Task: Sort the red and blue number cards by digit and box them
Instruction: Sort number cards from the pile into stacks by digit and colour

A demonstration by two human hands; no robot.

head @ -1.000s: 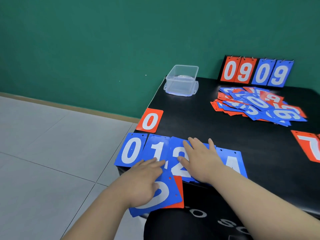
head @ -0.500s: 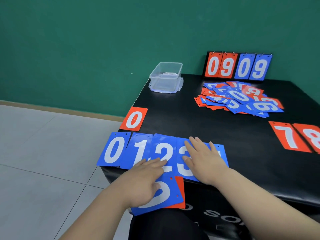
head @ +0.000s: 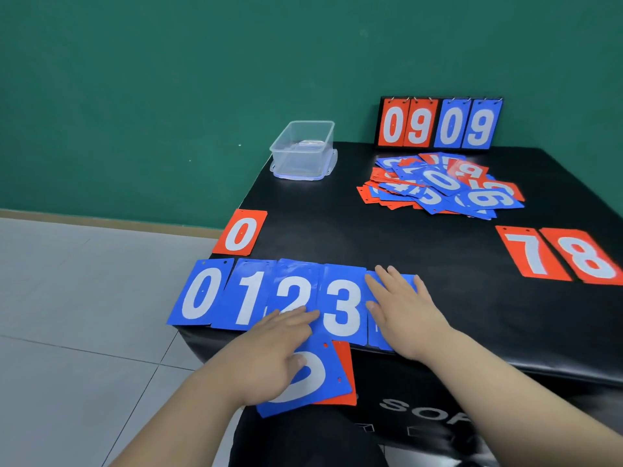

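A row of blue cards lies along the black table's near left edge: 0 (head: pixel 199 293), 1 (head: pixel 251 294), 2 (head: pixel 296 288) and 3 (head: pixel 342 305). My right hand (head: pixel 404 315) rests flat on a further blue card (head: pixel 379 340) at the row's right end, hiding its digit. My left hand (head: pixel 276 355) holds a small stack of cards (head: pixel 323 382), blue on top and red beneath, off the table's edge, thumb on top. Its forefinger reaches onto the blue 2. A red 0 (head: pixel 240 232) lies behind the row. Red 7 (head: pixel 531 252) and red 8 (head: pixel 585 256) lie at the right.
A loose pile of red and blue cards (head: pixel 441 185) sits at the back right. A clear plastic box (head: pixel 303 150) stands on its lid at the back left corner. A flip scoreboard (head: pixel 438 124) reading 09 09 stands against the green wall.
My right hand slid right along the row, off the blue 2 and 3, uncovering the 3. My left hand stayed on the stack and the 2.
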